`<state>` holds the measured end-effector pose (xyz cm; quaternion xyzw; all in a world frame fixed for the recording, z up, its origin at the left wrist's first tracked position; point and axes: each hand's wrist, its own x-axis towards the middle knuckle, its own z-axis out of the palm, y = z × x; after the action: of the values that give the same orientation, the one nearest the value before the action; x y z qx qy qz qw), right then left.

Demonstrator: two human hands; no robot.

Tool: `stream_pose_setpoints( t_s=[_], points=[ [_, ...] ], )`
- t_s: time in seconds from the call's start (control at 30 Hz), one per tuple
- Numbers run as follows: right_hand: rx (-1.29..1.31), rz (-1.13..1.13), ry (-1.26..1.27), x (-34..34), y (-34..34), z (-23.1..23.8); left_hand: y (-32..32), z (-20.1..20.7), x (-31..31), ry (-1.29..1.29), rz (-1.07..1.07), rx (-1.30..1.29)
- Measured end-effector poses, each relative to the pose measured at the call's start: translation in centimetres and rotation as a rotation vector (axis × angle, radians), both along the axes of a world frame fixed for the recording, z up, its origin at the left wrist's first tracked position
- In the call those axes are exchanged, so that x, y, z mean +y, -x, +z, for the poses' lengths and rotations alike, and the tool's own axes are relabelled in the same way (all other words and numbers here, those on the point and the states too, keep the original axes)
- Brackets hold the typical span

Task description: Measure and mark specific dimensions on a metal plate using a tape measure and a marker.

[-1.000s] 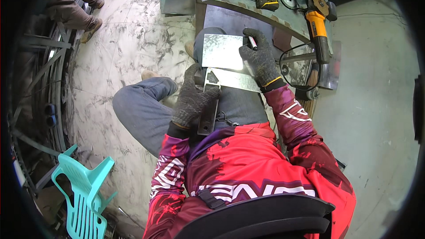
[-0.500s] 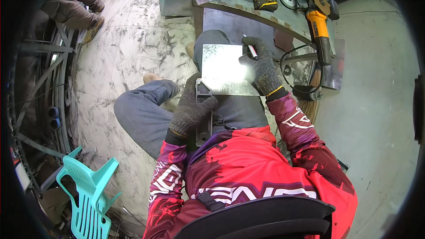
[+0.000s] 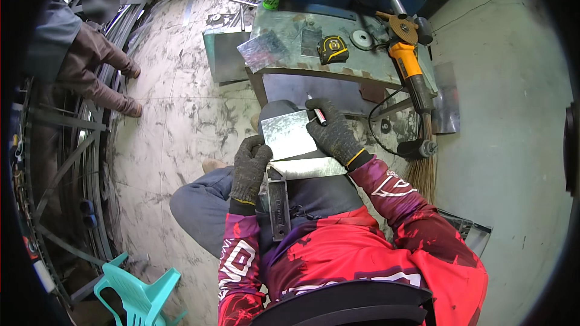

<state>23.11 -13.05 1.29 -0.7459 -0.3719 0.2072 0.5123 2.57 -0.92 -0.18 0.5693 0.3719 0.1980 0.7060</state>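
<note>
Both my hands wear dark knit gloves. My left hand (image 3: 251, 166) is closed on the near left corner of a small shiny metal sheet (image 3: 287, 136), tilted above my lap. At the sheet's right edge, my right hand (image 3: 336, 133) is closed around a white marker (image 3: 320, 117) with red and dark markings; its fingers meet the sheet there. On my thighs rests a try square (image 3: 279, 208), its dark handle pointing toward me and its bright blade reaching right, below the sheet. Neither hand grips the square.
Ahead stands a metal workbench (image 3: 284, 30) with a tape measure (image 3: 333, 49), a disc (image 3: 362, 38), thin metal pieces (image 3: 264, 50) and an orange angle grinder (image 3: 408, 63) at its right end. A co-worker (image 3: 90, 63) stands left by metal racks. A turquoise plastic chair (image 3: 142, 293) sits near left.
My left hand has let go of the square's handle and taken the sheet's corner. The sheet has lifted away, uncovering the square's blade. The view has shifted, showing more of the bench.
</note>
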Motion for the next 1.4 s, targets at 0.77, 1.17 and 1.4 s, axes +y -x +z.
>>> stream_pose_setpoints(
  t_s=[0.77,1.17,1.4],
  points=[
    [-0.471,-0.051,0.437,7.7,-17.2,7.3,-2.7,1.5,1.9,0.039,0.091,0.003],
    [-0.583,0.124,0.548,7.9,-17.3,8.4,-2.4,2.1,2.0,-0.083,0.059,0.128],
    [-0.563,0.035,0.314,4.0,-13.8,8.0,-2.0,1.3,1.4,-0.079,0.052,0.041]
  ],
)
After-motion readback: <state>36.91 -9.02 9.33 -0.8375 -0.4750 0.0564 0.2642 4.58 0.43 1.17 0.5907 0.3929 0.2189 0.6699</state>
